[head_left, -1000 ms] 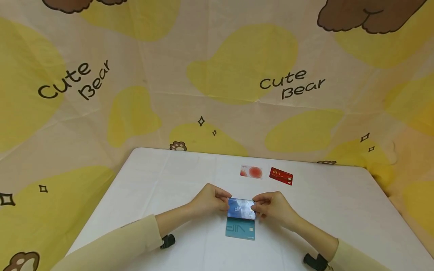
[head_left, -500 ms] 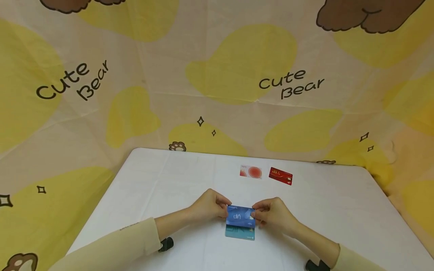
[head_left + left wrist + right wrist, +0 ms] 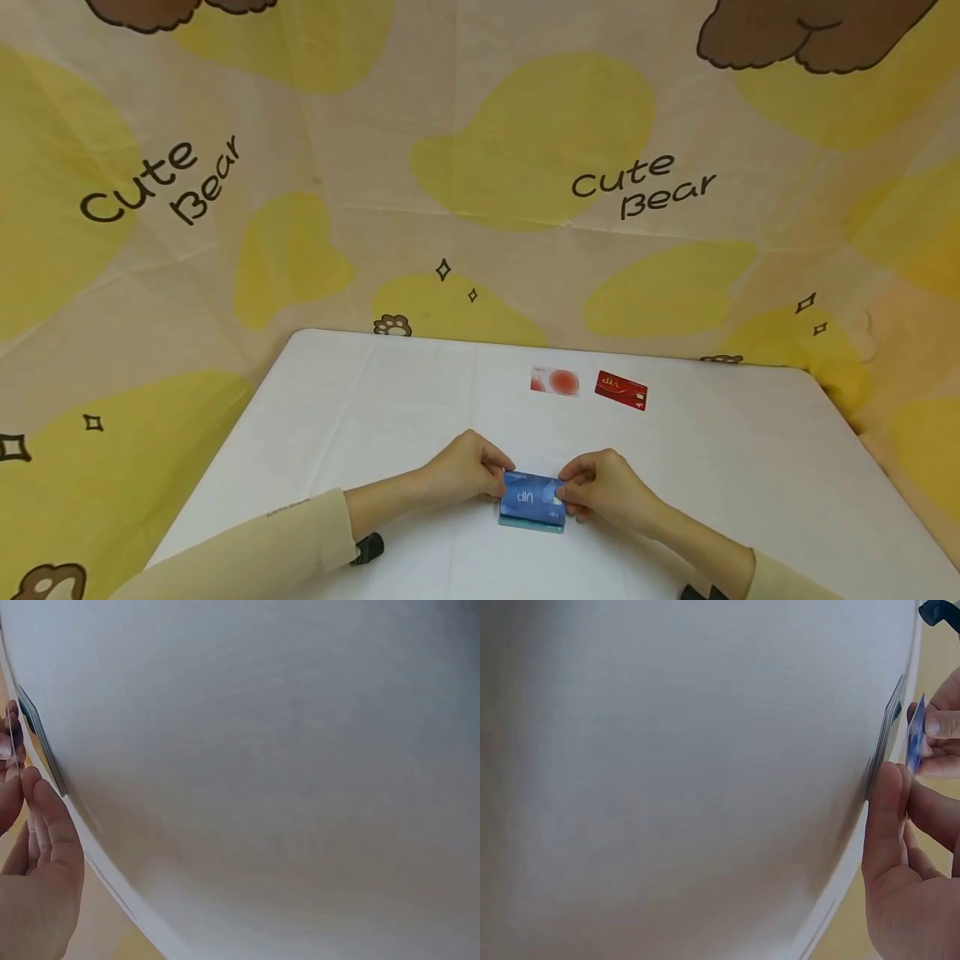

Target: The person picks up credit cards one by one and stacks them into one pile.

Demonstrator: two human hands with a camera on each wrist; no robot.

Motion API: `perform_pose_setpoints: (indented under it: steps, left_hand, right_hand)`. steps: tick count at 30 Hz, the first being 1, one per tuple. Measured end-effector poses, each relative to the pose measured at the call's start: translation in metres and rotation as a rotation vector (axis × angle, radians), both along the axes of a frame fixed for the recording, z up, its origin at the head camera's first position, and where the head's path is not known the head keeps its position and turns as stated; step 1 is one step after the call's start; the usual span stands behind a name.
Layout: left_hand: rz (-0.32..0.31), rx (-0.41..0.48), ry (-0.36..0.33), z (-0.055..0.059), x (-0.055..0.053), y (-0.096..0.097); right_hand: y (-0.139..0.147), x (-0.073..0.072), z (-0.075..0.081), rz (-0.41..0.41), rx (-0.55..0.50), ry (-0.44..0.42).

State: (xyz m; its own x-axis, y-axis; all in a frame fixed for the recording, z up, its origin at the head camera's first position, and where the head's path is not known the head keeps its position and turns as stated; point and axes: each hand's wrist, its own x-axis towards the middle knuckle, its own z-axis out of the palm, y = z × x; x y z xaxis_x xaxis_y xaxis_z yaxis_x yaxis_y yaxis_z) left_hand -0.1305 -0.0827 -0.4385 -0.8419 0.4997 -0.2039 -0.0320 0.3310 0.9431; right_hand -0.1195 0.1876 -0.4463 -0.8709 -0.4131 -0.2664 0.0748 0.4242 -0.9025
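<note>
Both hands hold a blue VIP card (image 3: 528, 498) by its two short ends. My left hand (image 3: 468, 467) pinches its left end, and my right hand (image 3: 603, 483) pinches the right one. Just under it lies a teal card (image 3: 525, 526); only a strip along its near edge shows in the head view. Seen edge-on in the right wrist view, a stack of cards (image 3: 885, 739) rests on the table, with the blue card a little above and apart from it. How many cards the stack has is hard to tell.
Farther back on the white table (image 3: 390, 392) lie a white card with red circles (image 3: 556, 381) and a red VIP card (image 3: 621, 390), side by side. A patterned cloth (image 3: 480, 167) hangs behind the table's far edge.
Both hands have brought the blue card nearer to the person, over the teal card, which is now almost fully covered. The two cards at the back have stayed put.
</note>
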Motion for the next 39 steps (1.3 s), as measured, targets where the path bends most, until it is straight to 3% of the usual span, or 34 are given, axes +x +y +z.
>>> perform_pose_setpoints:
  steps: [13, 29, 39]
  left_hand:
    - [-0.022, -0.027, -0.012, -0.0043, 0.0019, 0.0023]
    - [-0.043, -0.109, 0.065, -0.0047, 0.004, 0.0056]
    - [-0.036, -0.166, 0.041, -0.0061, 0.0011, 0.0088]
  right_hand:
    - [0.0002, 0.0001, 0.0028, 0.069, 0.036, -0.008]
    - [-0.0008, -0.0022, -0.0017, 0.142, 0.131, 0.129]
    - [-0.0026, -0.0016, -0.0009, 0.152, 0.158, 0.151]
